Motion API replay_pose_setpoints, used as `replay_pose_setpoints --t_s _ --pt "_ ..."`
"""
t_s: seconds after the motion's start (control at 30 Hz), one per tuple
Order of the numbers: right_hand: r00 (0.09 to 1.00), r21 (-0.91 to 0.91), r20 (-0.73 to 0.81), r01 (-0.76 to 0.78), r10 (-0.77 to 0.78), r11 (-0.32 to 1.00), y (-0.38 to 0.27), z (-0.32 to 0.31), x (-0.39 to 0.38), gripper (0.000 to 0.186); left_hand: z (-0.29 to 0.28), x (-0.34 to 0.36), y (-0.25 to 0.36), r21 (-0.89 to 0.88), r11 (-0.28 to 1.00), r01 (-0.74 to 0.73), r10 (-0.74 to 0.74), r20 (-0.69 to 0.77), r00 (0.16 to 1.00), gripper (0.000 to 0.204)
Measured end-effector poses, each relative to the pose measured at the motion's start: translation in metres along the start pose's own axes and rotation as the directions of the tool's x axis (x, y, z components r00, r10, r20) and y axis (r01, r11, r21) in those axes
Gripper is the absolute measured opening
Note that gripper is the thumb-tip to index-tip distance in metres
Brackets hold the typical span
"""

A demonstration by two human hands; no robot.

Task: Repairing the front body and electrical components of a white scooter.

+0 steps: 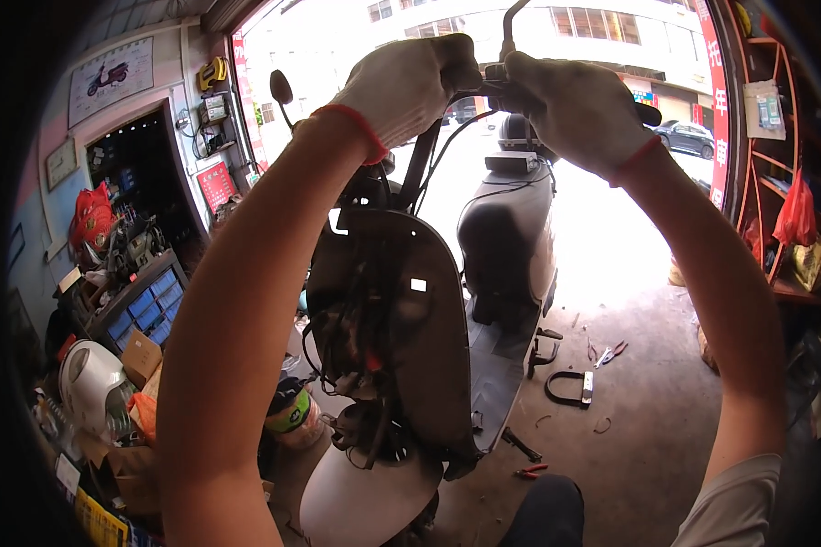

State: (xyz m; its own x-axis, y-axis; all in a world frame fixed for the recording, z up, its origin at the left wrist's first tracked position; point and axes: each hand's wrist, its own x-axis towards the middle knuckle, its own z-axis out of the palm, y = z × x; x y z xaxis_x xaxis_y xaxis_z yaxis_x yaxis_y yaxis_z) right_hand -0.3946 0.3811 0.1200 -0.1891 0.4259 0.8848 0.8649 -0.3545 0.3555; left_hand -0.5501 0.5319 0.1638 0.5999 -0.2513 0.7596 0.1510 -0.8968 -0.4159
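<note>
An electric scooter stands in front of me, with its front panel off and wires bare inside the dark front shell [438, 337]. My left hand [401, 91], in a white knit glove with a red cuff, is closed at the dark handlebar [491, 88], near its middle. My right hand [579, 114], gloved alike, closes round the bar beside the base of a mirror stem [509, 32]. A black grip [648, 114] sticks out past it. Shadow and the gloves hide what the fingertips touch. Below are a dark seat [497, 237] and a pale front fender [369, 497].
On the floor to the right lie a U-lock [570, 389], pliers [616, 353] and red-handled pliers [531, 471]. A white helmet [94, 383], boxes and a bucket [294, 419] crowd the left. Shelving [771, 173] with a red bag [796, 211] stands at the right.
</note>
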Motion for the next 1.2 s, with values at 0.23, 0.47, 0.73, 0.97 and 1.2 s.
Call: replay_pose_setpoints --t_s 0.23,0.47,0.73,0.97,1.2 --pt "0.989 -0.002 0.137 -0.064 0.064 0.998 -0.010 -0.015 0.003 0.030 0.000 -0.007 0.001 0.040 0.997 0.071 -0.074 0.055 0.996 0.023" --pt "0.992 -0.022 0.105 -0.064 0.066 0.998 -0.010 -0.014 0.002 0.031 0.006 -0.016 0.002 0.116 0.993 0.006 -0.004 -0.018 1.000 0.030" --pt "0.994 -0.012 0.102 -0.036 0.037 0.999 -0.006 -0.011 0.002 0.025 0.023 -0.021 -0.001 0.215 0.976 -0.029 0.044 -0.064 0.997 0.022" --pt "0.999 0.042 0.041 -0.017 0.015 0.999 -0.003 0.001 0.000 0.023 0.047 -0.026 -0.002 0.032 0.998 0.058 -0.051 -0.188 0.981 0.017" --pt "0.999 0.057 -0.015 -0.027 0.028 0.998 -0.004 0.004 -0.003 0.024 0.052 -0.017 -0.002 -0.182 0.972 0.147 -0.175 -0.149 0.973 0.017"
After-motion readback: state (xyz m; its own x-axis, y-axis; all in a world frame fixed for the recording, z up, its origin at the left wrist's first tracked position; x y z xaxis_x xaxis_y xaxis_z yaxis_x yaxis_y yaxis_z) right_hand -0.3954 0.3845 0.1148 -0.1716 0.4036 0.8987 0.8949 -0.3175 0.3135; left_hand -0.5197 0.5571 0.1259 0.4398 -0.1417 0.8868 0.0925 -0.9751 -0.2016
